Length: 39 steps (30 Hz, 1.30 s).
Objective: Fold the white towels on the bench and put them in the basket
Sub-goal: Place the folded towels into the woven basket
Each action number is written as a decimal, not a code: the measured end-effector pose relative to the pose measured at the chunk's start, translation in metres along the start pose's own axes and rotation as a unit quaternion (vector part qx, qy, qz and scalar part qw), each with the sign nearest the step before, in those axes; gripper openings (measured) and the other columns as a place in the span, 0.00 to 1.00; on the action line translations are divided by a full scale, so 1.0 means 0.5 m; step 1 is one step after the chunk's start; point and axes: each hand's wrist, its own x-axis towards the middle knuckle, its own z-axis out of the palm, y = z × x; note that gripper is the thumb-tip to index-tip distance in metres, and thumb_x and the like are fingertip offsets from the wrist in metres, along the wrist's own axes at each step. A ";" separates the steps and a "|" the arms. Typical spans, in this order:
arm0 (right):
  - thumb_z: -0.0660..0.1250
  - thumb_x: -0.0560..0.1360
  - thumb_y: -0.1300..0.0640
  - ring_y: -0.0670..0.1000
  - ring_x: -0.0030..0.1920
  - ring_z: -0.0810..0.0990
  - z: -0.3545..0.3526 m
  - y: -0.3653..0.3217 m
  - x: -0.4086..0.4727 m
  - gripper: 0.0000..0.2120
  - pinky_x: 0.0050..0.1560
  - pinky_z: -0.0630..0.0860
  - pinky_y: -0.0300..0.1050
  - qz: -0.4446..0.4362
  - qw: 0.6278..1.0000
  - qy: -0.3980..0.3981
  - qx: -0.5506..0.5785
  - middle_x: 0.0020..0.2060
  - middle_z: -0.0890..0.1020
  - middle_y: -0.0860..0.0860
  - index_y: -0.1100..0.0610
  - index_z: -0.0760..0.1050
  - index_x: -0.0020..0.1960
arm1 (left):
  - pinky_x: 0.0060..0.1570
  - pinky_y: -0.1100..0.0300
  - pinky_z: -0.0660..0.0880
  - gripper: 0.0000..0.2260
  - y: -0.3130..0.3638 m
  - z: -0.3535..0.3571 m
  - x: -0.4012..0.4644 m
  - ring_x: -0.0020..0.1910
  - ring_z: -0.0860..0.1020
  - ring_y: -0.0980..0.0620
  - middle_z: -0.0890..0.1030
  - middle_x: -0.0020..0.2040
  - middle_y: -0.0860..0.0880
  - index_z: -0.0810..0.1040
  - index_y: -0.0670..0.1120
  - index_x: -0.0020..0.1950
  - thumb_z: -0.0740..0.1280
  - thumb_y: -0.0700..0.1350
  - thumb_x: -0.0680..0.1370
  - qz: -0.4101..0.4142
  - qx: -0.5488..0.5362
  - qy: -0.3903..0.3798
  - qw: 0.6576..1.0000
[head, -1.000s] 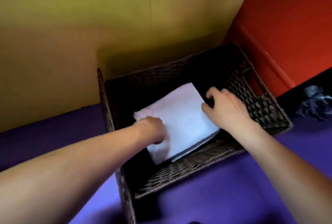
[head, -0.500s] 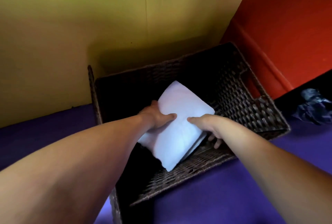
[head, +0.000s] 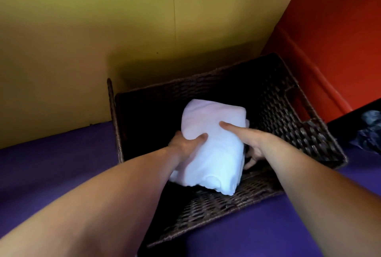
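Both hands hold one folded white towel point(head: 214, 145) inside the dark woven basket point(head: 321, 145). The left hand point(head: 183, 145) grips the towel's left edge, with the thumb on top and the other fingers hidden under the cloth. The right hand point(head: 247, 139) grips the right edge the same way, with the thumb on top and the fingers curled down beside and under the towel.

There is only one view, from the head, looking down. The basket sits on a purple bench point(head: 51, 164), in the corner where a yellow wall point(head: 103, 29) meets a red wall point(head: 340, 29). The towel is in the middle of the basket. Its long side runs from about 11 o'clock, far away, to about 5 o'clock, close by. The left hand is at the towel's 9 o'clock side and the right hand at its 3 o'clock side, so the towel lies right between them. Both hands look about as near to it as each other.

I cannot tell if the towel rests on the basket floor or is held a little above it. I think the next step is to lay it flat and let go. A dark crumpled thing point(head: 371, 130) lies far off at 3 o'clock.
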 end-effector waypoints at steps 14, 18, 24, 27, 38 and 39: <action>0.82 0.50 0.30 0.54 0.56 0.84 0.060 -0.038 0.019 0.46 0.64 0.77 0.58 -0.087 0.990 -0.108 -0.003 0.52 0.87 0.50 0.51 0.79 0.63 | 0.66 0.49 0.74 0.46 -0.013 -0.047 -0.081 0.64 0.77 0.40 0.77 0.66 0.45 0.65 0.44 0.75 0.77 0.63 0.63 -0.087 -0.132 0.096 0.983; 0.80 0.51 0.28 0.52 0.57 0.83 0.119 -0.053 0.033 0.50 0.62 0.78 0.52 -0.124 0.982 -0.135 -0.045 0.57 0.85 0.49 0.52 0.76 0.67 | 0.69 0.51 0.67 0.43 -0.020 -0.046 -0.101 0.73 0.69 0.37 0.67 0.75 0.37 0.52 0.35 0.78 0.69 0.60 0.77 -0.154 -0.027 0.144 0.977; 0.76 0.63 0.30 0.51 0.64 0.79 0.128 -0.036 0.035 0.44 0.64 0.76 0.47 -0.215 0.968 -0.072 -0.106 0.67 0.79 0.50 0.49 0.71 0.73 | 0.71 0.49 0.65 0.50 -0.011 -0.028 -0.124 0.75 0.65 0.38 0.58 0.78 0.37 0.41 0.35 0.80 0.71 0.58 0.76 -0.106 0.159 0.171 0.966; 0.74 0.65 0.29 0.54 0.69 0.76 0.128 -0.044 0.031 0.47 0.64 0.74 0.47 -0.241 0.958 -0.034 -0.152 0.71 0.75 0.52 0.51 0.66 0.77 | 0.77 0.46 0.57 0.48 0.008 -0.024 -0.150 0.79 0.54 0.33 0.46 0.81 0.32 0.34 0.35 0.79 0.68 0.54 0.80 0.062 0.383 0.249 0.887; 0.64 0.59 0.20 0.55 0.69 0.75 0.144 -0.040 0.038 0.53 0.66 0.75 0.56 -0.290 0.928 0.039 -0.231 0.71 0.74 0.50 0.47 0.64 0.76 | 0.74 0.29 0.42 0.39 -0.027 -0.067 -0.120 0.77 0.41 0.24 0.35 0.80 0.34 0.28 0.51 0.80 0.50 0.65 0.82 0.080 0.648 0.142 0.744; 0.64 0.62 0.21 0.56 0.69 0.75 0.142 -0.042 0.032 0.50 0.65 0.75 0.56 -0.301 0.919 0.053 -0.248 0.71 0.74 0.51 0.47 0.63 0.76 | 0.74 0.29 0.43 0.39 -0.026 -0.067 -0.121 0.78 0.41 0.25 0.35 0.80 0.34 0.28 0.51 0.80 0.50 0.65 0.82 0.088 0.646 0.144 0.745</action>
